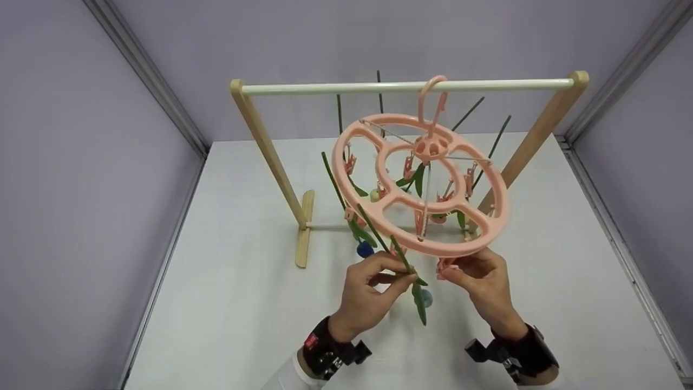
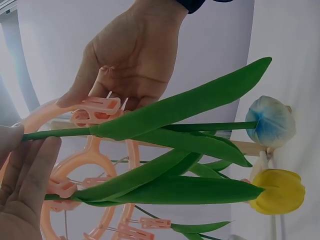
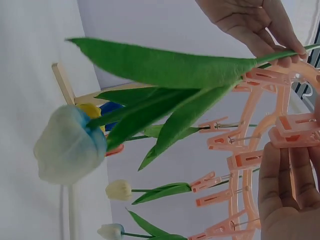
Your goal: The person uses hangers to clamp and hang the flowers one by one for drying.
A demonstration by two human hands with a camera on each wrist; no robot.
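Left hand (image 1: pixel 364 295) pinches green stem (image 1: pixel 401 260) of blue tulip (image 1: pixel 426 297), grip tight on stem just under rim of round pink hanger (image 1: pixel 490 227). Right hand (image 1: pixel 483 281) pinches pink clip (image 1: pixel 447 267) hanging from that rim, beside stem. Tulip head hangs down over tabletop (image 1: pixel 233 303). Hanger hooks on wooden rack (image 1: pixel 270 146); more tulips clipped behind. Step looks like stem meeting clip; next move likely needs clip squeezed open, stem kept steady.
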